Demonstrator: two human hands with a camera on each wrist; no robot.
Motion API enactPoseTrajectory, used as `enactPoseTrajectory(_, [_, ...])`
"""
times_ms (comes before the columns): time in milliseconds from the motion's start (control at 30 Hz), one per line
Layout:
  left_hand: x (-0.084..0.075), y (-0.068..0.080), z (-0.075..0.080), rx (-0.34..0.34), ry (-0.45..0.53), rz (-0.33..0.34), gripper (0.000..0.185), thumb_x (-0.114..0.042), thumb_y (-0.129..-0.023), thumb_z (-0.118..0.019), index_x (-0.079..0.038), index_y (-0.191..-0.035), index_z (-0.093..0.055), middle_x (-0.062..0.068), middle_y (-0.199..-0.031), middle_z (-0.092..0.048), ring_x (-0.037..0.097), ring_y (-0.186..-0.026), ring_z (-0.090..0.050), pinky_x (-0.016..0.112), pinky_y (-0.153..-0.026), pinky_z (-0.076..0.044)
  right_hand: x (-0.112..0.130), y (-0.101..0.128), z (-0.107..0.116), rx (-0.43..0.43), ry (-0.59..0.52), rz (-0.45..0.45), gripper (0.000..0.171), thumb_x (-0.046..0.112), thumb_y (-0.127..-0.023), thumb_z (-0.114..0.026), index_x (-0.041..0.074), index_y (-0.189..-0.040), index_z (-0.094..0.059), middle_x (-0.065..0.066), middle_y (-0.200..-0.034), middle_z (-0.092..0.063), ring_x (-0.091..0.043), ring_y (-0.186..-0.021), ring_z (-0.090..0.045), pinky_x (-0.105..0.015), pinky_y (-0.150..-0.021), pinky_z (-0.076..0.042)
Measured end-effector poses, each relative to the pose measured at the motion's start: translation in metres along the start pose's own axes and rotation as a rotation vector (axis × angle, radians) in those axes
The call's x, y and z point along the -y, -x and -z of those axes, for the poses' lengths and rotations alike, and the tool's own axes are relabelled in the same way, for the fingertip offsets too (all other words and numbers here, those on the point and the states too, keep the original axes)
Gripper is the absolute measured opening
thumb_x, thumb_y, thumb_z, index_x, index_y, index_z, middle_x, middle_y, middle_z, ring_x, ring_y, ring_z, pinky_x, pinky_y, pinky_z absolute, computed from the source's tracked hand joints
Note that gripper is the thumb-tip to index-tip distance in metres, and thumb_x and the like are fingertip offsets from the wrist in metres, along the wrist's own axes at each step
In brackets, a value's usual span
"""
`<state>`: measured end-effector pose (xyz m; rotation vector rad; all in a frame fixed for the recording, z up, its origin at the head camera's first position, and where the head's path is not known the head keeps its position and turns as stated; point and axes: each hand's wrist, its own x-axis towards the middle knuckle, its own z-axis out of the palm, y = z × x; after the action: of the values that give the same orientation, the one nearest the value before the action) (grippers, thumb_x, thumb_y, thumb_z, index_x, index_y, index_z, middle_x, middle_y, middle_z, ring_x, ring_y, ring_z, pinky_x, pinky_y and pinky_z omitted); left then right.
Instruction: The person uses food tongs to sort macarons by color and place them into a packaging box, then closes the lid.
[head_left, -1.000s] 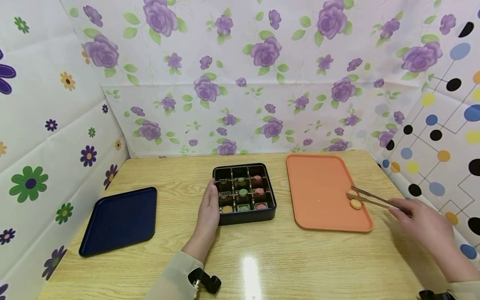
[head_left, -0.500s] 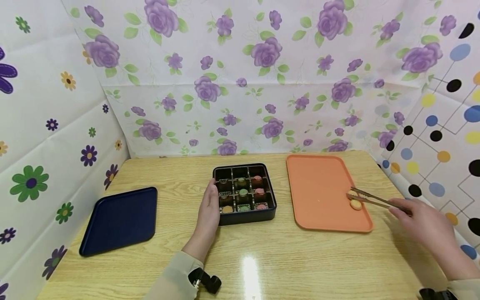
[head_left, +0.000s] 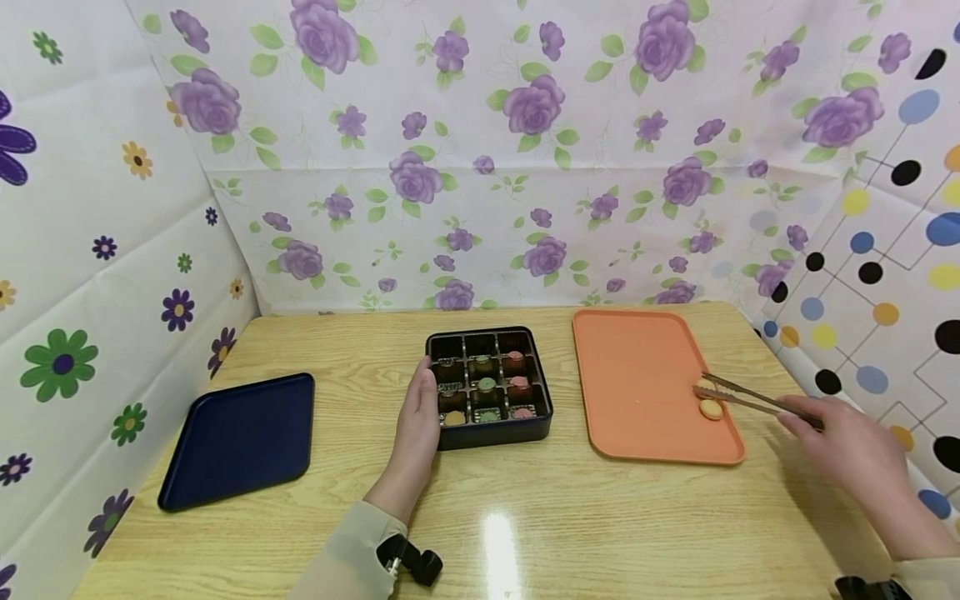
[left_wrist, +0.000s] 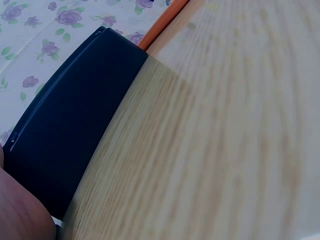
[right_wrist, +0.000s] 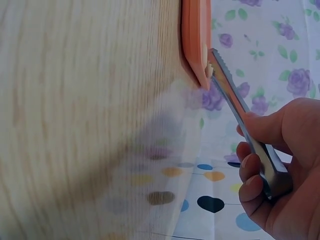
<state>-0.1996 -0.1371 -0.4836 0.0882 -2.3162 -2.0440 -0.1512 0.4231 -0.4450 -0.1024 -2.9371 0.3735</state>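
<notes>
My right hand grips a pair of metal tongs, with fingers and thumb wrapped around the handle end. The tong tips straddle a small yellow macaron at the right side of the orange tray. Just in front of it lies a second yellow macaron. My left hand rests with straight fingers along the left side of a dark divided box. Green macarons, pink macarons and an orange-yellow macaron sit in its compartments; the left column's back compartments show no macaron.
A dark blue lid-like tray lies at the left of the wooden table. Behind the table hangs a flowered cloth. A dotted cloth borders the right side, close to my right hand.
</notes>
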Motion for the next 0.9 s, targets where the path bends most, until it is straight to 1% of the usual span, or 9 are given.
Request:
enactPoseTrajectory(133, [0.000,0.000,0.000,-0.003,-0.005,0.006,0.064,-0.058,-0.120,-0.029,-0.034,-0.179,-0.020,0.000,-0.183,-0.018,0.034,-0.167,-0.019,0.065,-0.132,-0.019,0.004,0.001,0.002,-0.019,-0.006,0.019,0.039,0.027,-0.107,-0.077,-0.001,-0.134,-0.075,-0.035,-0.122,-0.071,-0.057,-0.097,-0.068,-0.056,-0.058,-0.053])
enactPoseTrajectory(267, [-0.001,0.000,-0.001,-0.004,-0.012,0.009,0.067,-0.062,-0.119,-0.029,-0.034,-0.179,-0.020,0.000,-0.183,-0.018,0.035,-0.167,-0.019,0.065,-0.132,-0.019,0.013,0.000,0.003,-0.031,-0.015,0.032,0.040,0.031,-0.108,-0.075,0.002,-0.135,-0.076,-0.033,-0.126,-0.071,-0.060,-0.103,-0.067,-0.061,-0.064,-0.052])
enactPoseTrajectory(367, [0.000,0.000,0.000,-0.004,-0.010,0.006,0.069,-0.065,-0.117,-0.029,-0.034,-0.179,-0.020,-0.001,-0.183,-0.018,0.034,-0.167,-0.019,0.065,-0.132,-0.019,0.021,0.000,0.005,-0.023,-0.033,0.044,0.042,0.035,-0.110,-0.072,0.004,-0.138,-0.075,-0.032,-0.129,-0.071,-0.061,-0.108,-0.066,-0.064,-0.068,-0.052])
enactPoseTrajectory(433, [0.000,0.000,0.000,-0.004,-0.009,0.008,0.069,-0.065,-0.117,-0.028,-0.035,-0.179,-0.020,-0.002,-0.183,-0.018,0.033,-0.167,-0.019,0.064,-0.133,-0.019,0.027,-0.001,0.006,-0.017,-0.045,0.057,0.044,0.036,-0.111,-0.070,0.003,-0.140,-0.074,-0.031,-0.128,-0.071,-0.060,-0.108,-0.066,-0.064,-0.070,-0.052])
enactPoseTrajectory(533, [0.000,0.000,0.000,-0.002,-0.006,0.008,0.068,-0.064,-0.118,-0.028,-0.034,-0.179,-0.019,-0.002,-0.183,-0.017,0.033,-0.168,-0.018,0.065,-0.132,-0.019,0.037,-0.003,0.006,-0.021,-0.055,0.085,0.044,0.036,-0.112,-0.070,0.003,-0.141,-0.074,-0.028,-0.122,-0.073,-0.053,-0.099,-0.069,-0.056,-0.066,-0.052])
enactPoseTrajectory(600, [0.000,0.000,0.000,-0.001,-0.005,0.011,0.067,-0.062,-0.119,-0.028,-0.034,-0.179,-0.019,-0.002,-0.183,-0.017,0.033,-0.168,-0.018,0.065,-0.132,-0.019,0.045,-0.004,0.006,-0.036,-0.059,0.104,0.043,0.035,-0.111,-0.071,0.003,-0.140,-0.075,-0.024,-0.117,-0.073,-0.044,-0.091,-0.070,-0.049,-0.062,-0.050])
enactPoseTrajectory(667, [0.000,0.000,0.000,-0.001,-0.004,0.013,0.066,-0.061,-0.119,-0.028,-0.035,-0.179,-0.020,-0.002,-0.183,-0.017,0.034,-0.168,-0.018,0.065,-0.132,-0.019,0.053,-0.005,0.005,-0.056,-0.063,0.122,0.040,0.034,-0.111,-0.072,0.005,-0.138,-0.076,-0.020,-0.113,-0.073,-0.035,-0.083,-0.068,-0.042,-0.058,-0.046])
enactPoseTrajectory(767, [0.001,0.000,0.000,-0.001,-0.006,0.011,0.066,-0.062,-0.119,-0.028,-0.036,-0.179,-0.020,-0.001,-0.183,-0.018,0.035,-0.167,-0.019,0.066,-0.132,-0.019,0.065,-0.006,0.003,-0.080,-0.075,0.144,0.038,0.033,-0.110,-0.073,0.008,-0.138,-0.077,-0.017,-0.109,-0.073,-0.027,-0.076,-0.061,-0.037,-0.056,-0.040])
enactPoseTrajectory(900, [0.001,0.000,0.000,0.001,-0.010,-0.002,0.071,-0.067,-0.116,-0.028,-0.034,-0.179,-0.020,0.002,-0.184,-0.018,0.036,-0.167,-0.018,0.067,-0.132,-0.018,0.081,-0.007,-0.001,-0.125,-0.087,0.184,0.035,0.032,-0.109,-0.075,0.010,-0.136,-0.079,-0.013,-0.103,-0.071,-0.021,-0.069,-0.053,-0.036,-0.053,-0.035])
